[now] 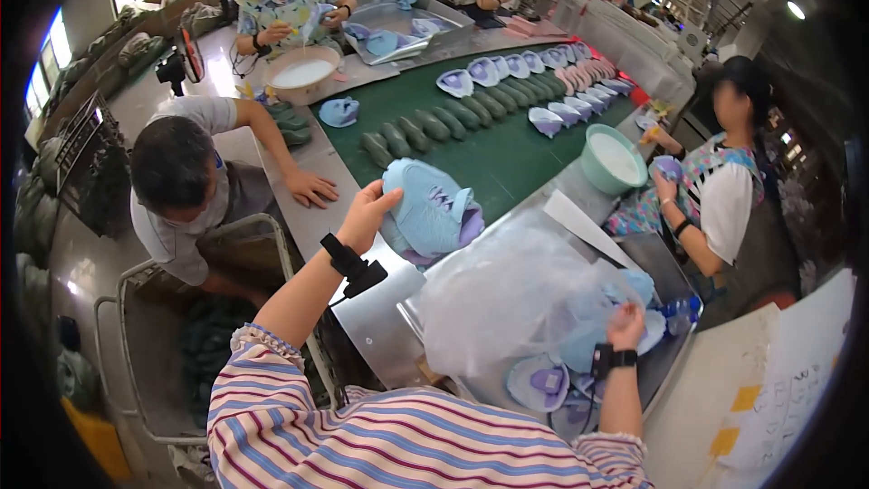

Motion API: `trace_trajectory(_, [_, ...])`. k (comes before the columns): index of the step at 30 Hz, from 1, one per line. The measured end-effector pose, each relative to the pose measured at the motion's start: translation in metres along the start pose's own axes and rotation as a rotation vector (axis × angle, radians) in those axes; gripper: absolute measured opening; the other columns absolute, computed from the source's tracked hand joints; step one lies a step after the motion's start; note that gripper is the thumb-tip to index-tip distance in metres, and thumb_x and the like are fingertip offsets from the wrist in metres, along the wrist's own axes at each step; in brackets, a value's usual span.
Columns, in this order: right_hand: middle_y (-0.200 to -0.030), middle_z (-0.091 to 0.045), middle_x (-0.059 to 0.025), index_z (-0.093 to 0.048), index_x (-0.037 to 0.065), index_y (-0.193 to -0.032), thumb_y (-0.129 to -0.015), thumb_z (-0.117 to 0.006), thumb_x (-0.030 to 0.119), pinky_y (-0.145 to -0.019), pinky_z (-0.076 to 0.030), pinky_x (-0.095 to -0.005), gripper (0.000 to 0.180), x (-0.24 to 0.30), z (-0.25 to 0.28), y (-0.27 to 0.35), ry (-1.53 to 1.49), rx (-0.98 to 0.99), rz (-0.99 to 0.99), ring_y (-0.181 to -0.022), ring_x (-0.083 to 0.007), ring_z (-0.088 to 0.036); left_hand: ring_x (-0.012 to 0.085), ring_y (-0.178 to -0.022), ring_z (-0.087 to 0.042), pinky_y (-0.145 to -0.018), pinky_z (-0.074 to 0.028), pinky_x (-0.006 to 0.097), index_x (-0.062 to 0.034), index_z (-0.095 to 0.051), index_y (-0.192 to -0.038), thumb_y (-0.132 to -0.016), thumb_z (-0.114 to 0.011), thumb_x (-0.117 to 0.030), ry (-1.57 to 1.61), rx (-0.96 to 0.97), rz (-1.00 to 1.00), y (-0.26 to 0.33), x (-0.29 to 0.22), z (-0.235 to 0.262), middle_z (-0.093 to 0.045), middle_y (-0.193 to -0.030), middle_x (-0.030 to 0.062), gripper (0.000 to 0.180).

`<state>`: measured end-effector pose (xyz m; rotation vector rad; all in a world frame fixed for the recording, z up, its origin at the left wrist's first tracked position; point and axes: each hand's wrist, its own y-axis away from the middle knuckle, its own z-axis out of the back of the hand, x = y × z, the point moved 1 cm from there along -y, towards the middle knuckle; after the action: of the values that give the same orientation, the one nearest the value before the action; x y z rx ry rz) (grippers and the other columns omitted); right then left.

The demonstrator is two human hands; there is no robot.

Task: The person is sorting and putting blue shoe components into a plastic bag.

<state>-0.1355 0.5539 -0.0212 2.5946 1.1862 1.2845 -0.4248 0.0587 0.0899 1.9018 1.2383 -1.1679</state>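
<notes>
A long green belt [489, 158] runs up the middle, carrying rows of dark green shoe forms [453, 118] and pale blue shoe uppers [516, 65]. Near its close end, a clear plastic bag [507, 294] lies in a metal tray [670, 281]. The left hand [367, 213] grips a light blue shoe upper [425, 208] over the belt's edge. The right hand [626, 324] reaches into the bag; its fingers seem pinched on plastic, though I cannot tell for sure.

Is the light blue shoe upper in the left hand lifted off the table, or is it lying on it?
Lifted: the left hand grips the light blue shoe upper by its edge above the metal table.
</notes>
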Motion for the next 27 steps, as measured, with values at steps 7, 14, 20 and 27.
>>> trace_trajectory(7, [-0.074, -0.059, -0.0086, -0.053, 0.006, -0.089, -0.086, -0.051, 0.013, -0.055, -0.049, -0.0331, 0.008, -0.032, -0.029, 0.080, 0.584, 0.183, -0.197, -0.060, -0.0210, -0.059, 0.0188, -0.078, -0.057, -0.067, -0.045, 0.032, 0.0004, -0.055, -0.101, -0.075, -0.063, -0.013, -0.408, -0.411, 0.176, -0.112, 0.094, 0.139, -0.060, -0.090, 0.0059, 0.030])
trace_trajectory(14, [-0.076, -0.059, -0.0090, -0.053, 0.002, -0.090, -0.086, -0.052, 0.012, -0.058, -0.049, -0.0322, 0.011, -0.057, -0.048, 0.112, 0.883, 0.294, -0.171, -0.063, -0.0195, -0.059, 0.0367, -0.091, -0.056, -0.077, -0.045, 0.039, 0.0027, -0.047, -0.107, -0.073, -0.059, -0.014, -0.850, -0.734, -0.354, -0.220, -0.009, 0.167, -0.057, -0.098, 0.0226, 0.040])
trace_trajectory(20, [-0.075, -0.060, -0.0067, -0.055, 0.003, -0.087, -0.087, -0.051, 0.016, -0.055, -0.048, -0.0285, 0.013, -0.059, -0.079, 0.139, 1.141, 0.494, -0.140, -0.063, -0.0168, -0.059, 0.0334, -0.124, -0.033, -0.103, -0.027, 0.037, 0.0047, -0.032, -0.129, -0.068, -0.062, -0.060, -0.928, 0.542, 0.288, -0.077, 0.141, 0.116, -0.031, -0.134, 0.0249, 0.095])
trace_trajectory(27, [-0.088, -0.060, -0.0060, -0.054, 0.005, -0.096, -0.091, -0.043, 0.016, -0.069, -0.049, -0.0296, 0.016, -0.008, -0.170, 0.150, 0.458, 0.399, 0.321, -0.077, -0.0155, -0.059, 0.0285, -0.080, -0.061, -0.074, -0.047, 0.039, -0.0063, -0.066, -0.084, -0.073, -0.053, -0.018, -1.523, 0.868, -0.005, 0.048, 0.182, 0.065, -0.065, -0.085, 0.0110, 0.020])
